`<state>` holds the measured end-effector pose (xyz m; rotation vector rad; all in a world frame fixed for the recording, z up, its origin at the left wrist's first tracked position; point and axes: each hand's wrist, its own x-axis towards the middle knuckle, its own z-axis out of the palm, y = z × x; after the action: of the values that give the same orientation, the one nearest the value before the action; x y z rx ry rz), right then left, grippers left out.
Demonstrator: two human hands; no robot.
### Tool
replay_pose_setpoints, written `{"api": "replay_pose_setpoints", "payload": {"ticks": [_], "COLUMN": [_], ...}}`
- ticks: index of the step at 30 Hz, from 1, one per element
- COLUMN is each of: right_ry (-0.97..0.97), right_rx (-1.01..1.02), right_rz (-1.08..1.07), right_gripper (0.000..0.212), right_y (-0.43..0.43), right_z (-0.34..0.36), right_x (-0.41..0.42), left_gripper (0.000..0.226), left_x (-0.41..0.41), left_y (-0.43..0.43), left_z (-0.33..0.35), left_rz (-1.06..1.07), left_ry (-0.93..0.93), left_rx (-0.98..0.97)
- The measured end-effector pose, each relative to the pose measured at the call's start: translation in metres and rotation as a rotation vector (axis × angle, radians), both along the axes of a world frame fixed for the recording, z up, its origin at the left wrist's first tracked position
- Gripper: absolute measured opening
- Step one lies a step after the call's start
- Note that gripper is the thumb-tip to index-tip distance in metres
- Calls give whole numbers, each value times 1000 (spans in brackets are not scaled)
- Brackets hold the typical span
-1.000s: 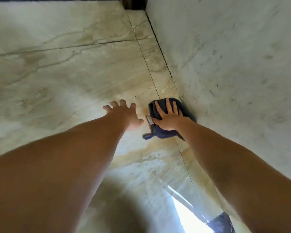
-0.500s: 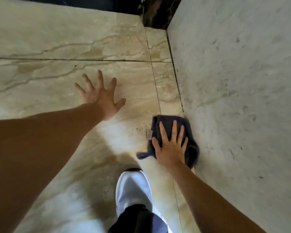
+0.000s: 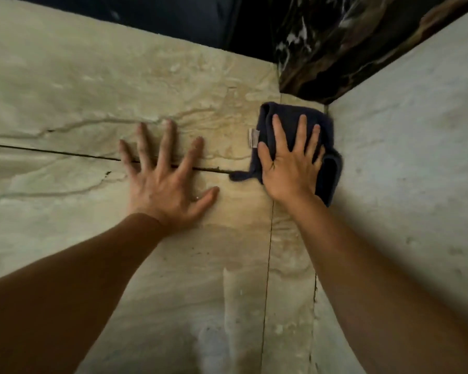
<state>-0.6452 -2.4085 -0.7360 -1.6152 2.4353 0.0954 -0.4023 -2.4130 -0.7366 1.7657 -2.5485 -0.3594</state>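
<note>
Now, nearest the camera, two bare forearms reach forward and down over a beige veined marble floor. My left hand lies flat on the stone with the fingers spread wide, holding nothing; a dark grout line runs under its fingers. Half a second ago this hand was in the air; now it looks planted as a brace.

Just to its right, my right hand presses palm down on a folded dark blue cloth. The fingers are straight and fanned, not curled round the fabric. The cloth shows beyond the fingertips and along the hand's outer edge, and a small white label sticks out beside the thumb. The cloth's outer edge lies against, or very close to, a pale rough wall.

Beyond the fingertips, very near the cloth's far edge, stands a block of dark marble with white veins, closing off the corner.

A second ago the cloth lay well short of this dark stone. It has since slid forward along the foot of the wall, and a white shoe seen below the hands has left the view. I judge this wiping stroke is at its end: the cloth has almost no room ahead, so the next pass probably has to come back or shift leftward.
</note>
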Motion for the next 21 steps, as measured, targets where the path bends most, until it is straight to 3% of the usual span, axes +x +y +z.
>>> {"api": "replay_pose_setpoints", "payload": {"ticks": [5, 16, 21], "right_ry": [-78, -151, -157], "right_rx": [10, 284, 197], "right_rz": [0, 61, 133], "right_gripper": [70, 70, 68], "right_y": [-33, -45, 10], "right_z": [2, 18, 20], "right_x": [1, -13, -2], "left_gripper": [94, 100, 101], "left_x": [6, 3, -2], "left_y": [-6, 0, -5], "left_z": [-5, -18, -21], "left_rz": [20, 62, 35], "left_ry": [-21, -13, -38], "left_rx": [-19, -12, -3]}}
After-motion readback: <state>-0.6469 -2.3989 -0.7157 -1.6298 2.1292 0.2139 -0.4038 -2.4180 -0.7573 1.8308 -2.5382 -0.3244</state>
